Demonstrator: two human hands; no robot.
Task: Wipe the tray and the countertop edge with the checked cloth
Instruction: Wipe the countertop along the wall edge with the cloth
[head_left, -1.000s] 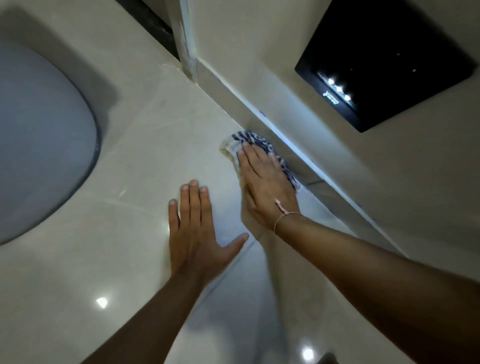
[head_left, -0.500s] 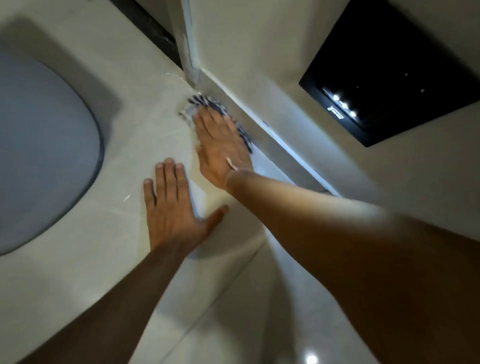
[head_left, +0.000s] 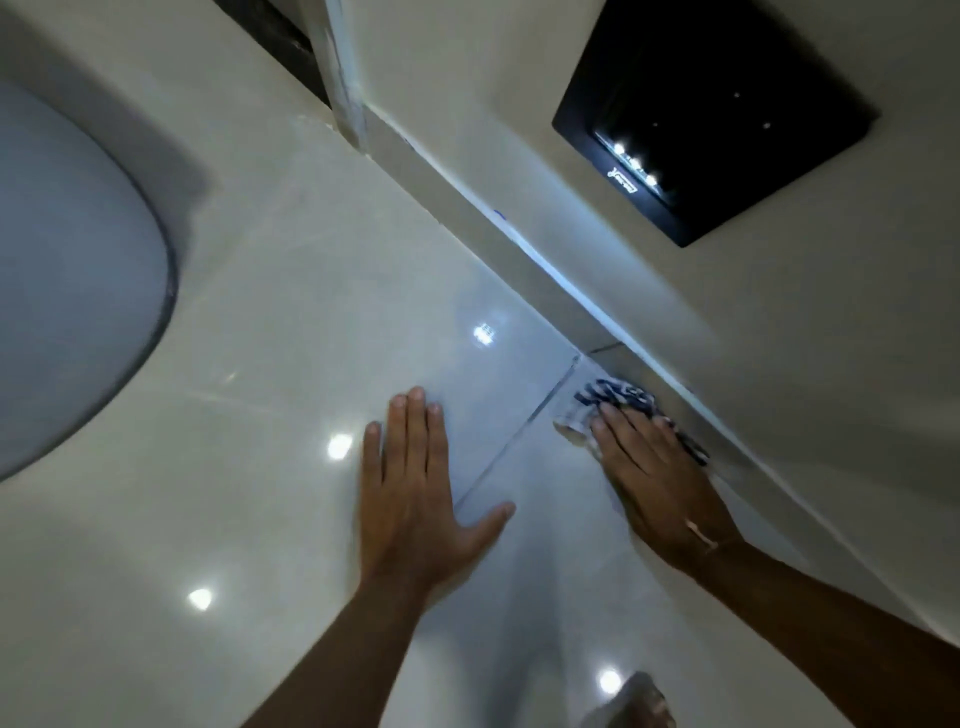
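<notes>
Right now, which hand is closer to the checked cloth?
The right hand: it lies flat on the checked cloth. The left hand lies flat on the countertop, apart from it.

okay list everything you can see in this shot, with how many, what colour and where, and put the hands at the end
countertop: one, glossy cream, fills most of the view
checked cloth: one, blue and white, on the countertop against the raised edge at right, under the right hand's fingers
raised edge: one, cream, runs diagonally along the countertop's far side
black panel: one, black with small white lights, upper right
round grey object: one, grey, left edge, partly out of view
bracelet: one, thin, pale, on the right wrist
left hand: one, flat on the countertop, centre
right hand: one, pressing on the cloth
</notes>
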